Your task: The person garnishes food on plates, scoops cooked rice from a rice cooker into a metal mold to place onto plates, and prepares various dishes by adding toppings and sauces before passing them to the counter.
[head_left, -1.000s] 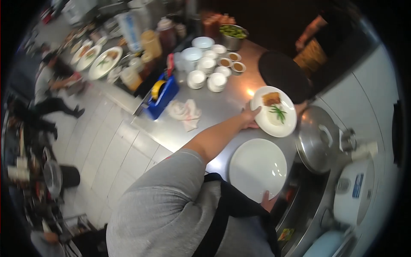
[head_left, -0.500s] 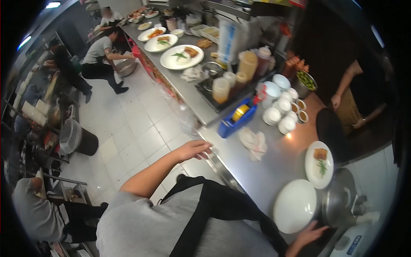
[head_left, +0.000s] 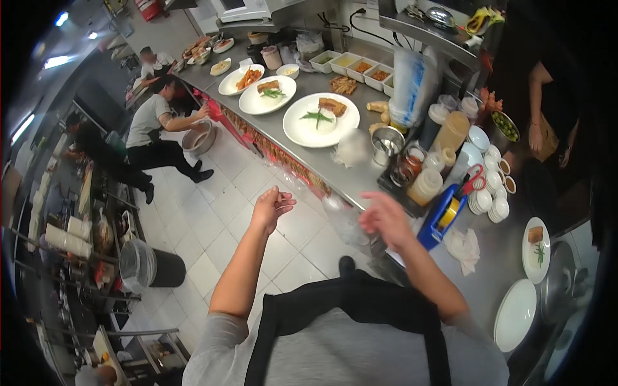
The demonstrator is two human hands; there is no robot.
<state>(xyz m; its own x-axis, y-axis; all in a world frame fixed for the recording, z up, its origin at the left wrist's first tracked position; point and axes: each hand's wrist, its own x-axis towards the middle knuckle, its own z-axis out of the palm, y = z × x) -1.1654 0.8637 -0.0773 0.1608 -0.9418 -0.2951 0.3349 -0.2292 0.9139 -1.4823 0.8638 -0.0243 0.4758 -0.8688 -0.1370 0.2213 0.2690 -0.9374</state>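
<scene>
My left hand (head_left: 273,209) is raised over the tiled floor, in front of the counter. Its fingers are loosely bent and apart, with nothing seen in them. My right hand (head_left: 386,222), blurred by motion, is over the counter's near edge, left of a blue tape dispenser (head_left: 432,226); its fingers look spread and empty. Beyond it lie a crumpled white cloth (head_left: 353,149) and a metal cup (head_left: 387,147). The nearest of the plated dishes is a white oval plate (head_left: 297,134) with rice, green garnish and a browned piece of food.
Squeeze bottles (head_left: 426,186) and stacked small white cups (head_left: 479,201) stand on the counter (head_left: 412,283). A bare oval plate (head_left: 515,315) lies at the right. One person (head_left: 154,122) bends over a metal bowl (head_left: 198,138). A lined bin (head_left: 167,267) stands at left.
My right hand has left the area beside the bare plate and swung left and forward to the counter's near edge. My left hand has shifted slightly left and up. The view has turned left.
</scene>
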